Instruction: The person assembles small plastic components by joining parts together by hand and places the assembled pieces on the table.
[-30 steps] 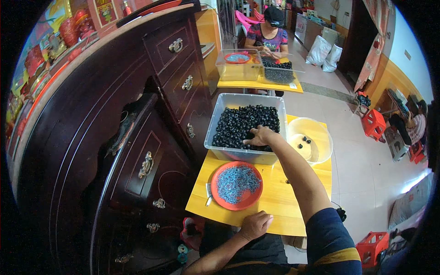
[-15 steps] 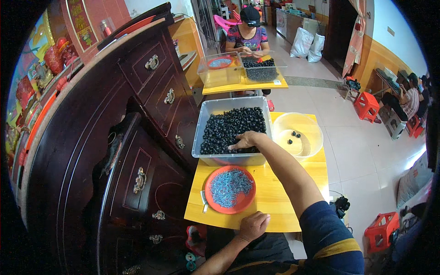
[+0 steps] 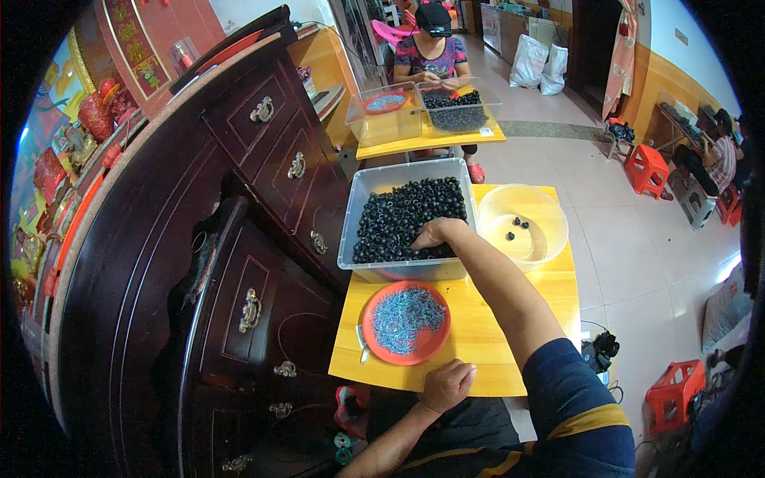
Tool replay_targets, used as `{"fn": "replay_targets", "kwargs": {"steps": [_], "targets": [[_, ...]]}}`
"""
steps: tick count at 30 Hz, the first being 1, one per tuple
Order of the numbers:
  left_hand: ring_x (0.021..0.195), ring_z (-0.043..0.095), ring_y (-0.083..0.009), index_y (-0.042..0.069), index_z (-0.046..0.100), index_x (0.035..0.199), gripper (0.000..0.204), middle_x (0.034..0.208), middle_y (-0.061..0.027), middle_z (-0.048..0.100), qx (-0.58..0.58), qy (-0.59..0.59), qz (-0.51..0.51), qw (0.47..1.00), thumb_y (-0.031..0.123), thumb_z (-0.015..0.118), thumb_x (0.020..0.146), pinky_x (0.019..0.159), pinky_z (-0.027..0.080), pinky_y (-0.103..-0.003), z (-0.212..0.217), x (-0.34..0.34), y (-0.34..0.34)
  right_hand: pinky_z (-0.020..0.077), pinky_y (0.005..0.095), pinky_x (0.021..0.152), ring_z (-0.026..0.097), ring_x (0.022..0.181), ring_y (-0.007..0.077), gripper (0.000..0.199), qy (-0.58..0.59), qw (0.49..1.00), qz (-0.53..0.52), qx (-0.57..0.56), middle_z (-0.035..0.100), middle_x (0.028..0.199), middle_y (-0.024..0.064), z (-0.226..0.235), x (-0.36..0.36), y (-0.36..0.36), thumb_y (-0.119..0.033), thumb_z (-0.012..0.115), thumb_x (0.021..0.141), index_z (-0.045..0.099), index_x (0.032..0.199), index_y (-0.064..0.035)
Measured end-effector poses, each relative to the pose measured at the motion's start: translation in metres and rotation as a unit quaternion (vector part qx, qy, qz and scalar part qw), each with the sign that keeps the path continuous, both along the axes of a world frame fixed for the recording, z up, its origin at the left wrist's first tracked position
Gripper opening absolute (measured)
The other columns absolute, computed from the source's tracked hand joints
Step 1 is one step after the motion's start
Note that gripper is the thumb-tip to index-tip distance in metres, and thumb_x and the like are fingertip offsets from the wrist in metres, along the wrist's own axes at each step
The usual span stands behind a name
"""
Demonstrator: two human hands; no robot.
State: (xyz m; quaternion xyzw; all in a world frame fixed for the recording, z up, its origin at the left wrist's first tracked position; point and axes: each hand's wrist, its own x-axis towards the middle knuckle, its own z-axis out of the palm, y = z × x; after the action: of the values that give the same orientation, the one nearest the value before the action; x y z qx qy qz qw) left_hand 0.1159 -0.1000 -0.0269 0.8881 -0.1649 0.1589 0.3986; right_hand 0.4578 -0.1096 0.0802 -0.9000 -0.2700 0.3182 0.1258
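Note:
My right hand (image 3: 437,233) reaches into a clear plastic bin (image 3: 347,256) heaped with small black ring-shaped parts (image 3: 402,211). Its fingers are bunched down against the heap near the bin's right side, and what they pinch is hidden. At the near edge of the yellow table, my left hand (image 3: 448,387) is curled into a fist, thumb on top; anything inside it is out of sight. Just beyond the fist lies a round red plate (image 3: 434,347) of small blue and silvery pieces (image 3: 405,319). To the bin's right, a round clear tub (image 3: 498,247) holds a few black parts (image 3: 516,224).
A dark wooden cabinet (image 3: 267,207) borders the yellow table (image 3: 478,319) on the left. Beyond the bin, a co-worker (image 3: 430,60) sits at another yellow table (image 3: 398,145) with clear bins. Red stools (image 3: 676,394) stand on the floor to the right.
My right hand has shifted slightly right within the bin, its fingers now drawn together. My left hand remains closed at the table edge. The whole view has moved a little.

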Motion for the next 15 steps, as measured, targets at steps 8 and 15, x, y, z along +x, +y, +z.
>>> {"fn": "replay_targets", "kwargs": {"steps": [8,15], "targets": [[0.074,0.066,-0.0316,0.006,0.064,0.093,0.01,0.081,-0.0101,0.064,0.005,0.003,-0.001,1.0,0.016,0.064,0.091,0.062,0.053,-0.042,0.003,0.0,0.001,0.0466,0.0428,0.103,0.061,0.121,0.0358,0.062,-0.088,0.993,0.07,-0.049,0.064,0.129,0.0194,-0.019,0.024,0.006,-0.053,0.06,0.081,0.07,0.122,-0.008],[0.073,0.067,-0.0314,0.006,0.066,0.092,0.009,0.08,-0.0104,0.065,-0.002,-0.011,0.0,1.0,0.015,0.066,0.091,0.062,0.053,-0.042,0.005,0.001,0.001,0.048,0.0436,0.1,0.063,0.117,0.0365,0.06,-0.13,0.99,0.041,-0.037,0.067,0.123,0.02,-0.024,0.027,-0.001,-0.057,0.064,0.084,0.073,0.116,-0.0069]]}}
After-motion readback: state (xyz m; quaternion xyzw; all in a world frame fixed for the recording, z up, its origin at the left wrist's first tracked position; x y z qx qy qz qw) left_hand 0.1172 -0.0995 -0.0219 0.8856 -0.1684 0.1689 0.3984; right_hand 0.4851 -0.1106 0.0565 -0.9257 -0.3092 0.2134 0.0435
